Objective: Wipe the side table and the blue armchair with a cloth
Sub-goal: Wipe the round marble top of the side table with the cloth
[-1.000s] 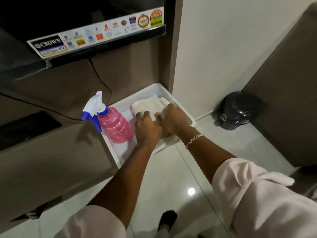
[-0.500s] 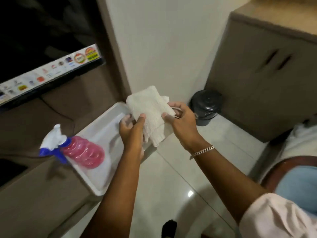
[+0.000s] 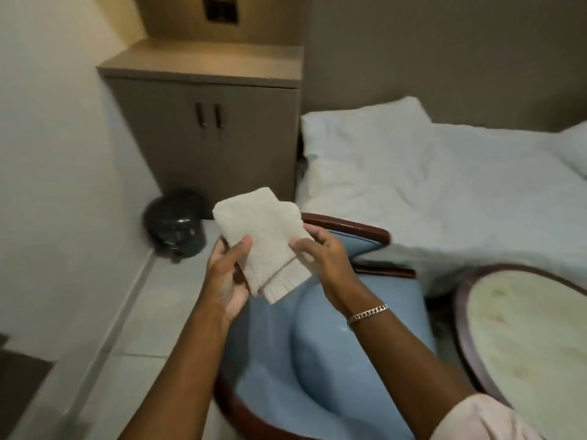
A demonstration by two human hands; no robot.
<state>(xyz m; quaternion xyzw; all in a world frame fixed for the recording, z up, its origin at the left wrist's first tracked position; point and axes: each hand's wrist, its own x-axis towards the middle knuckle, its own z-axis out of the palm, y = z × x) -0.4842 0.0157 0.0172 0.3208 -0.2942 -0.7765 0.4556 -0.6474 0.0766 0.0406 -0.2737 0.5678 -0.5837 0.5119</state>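
The folded cloth (image 3: 265, 241) is held up in the air between both hands, above the blue armchair (image 3: 333, 360), with the side table (image 3: 524, 338) off to the right and not yet wiped. A good start would be to keep the fold flat and firm so one broad face meets the surface. The left hand (image 3: 227, 274) pinches the cloth's left edge, thumb on top, fingers curled beneath; the right hand (image 3: 320, 258) clasps the right edge, fingers loosely bent
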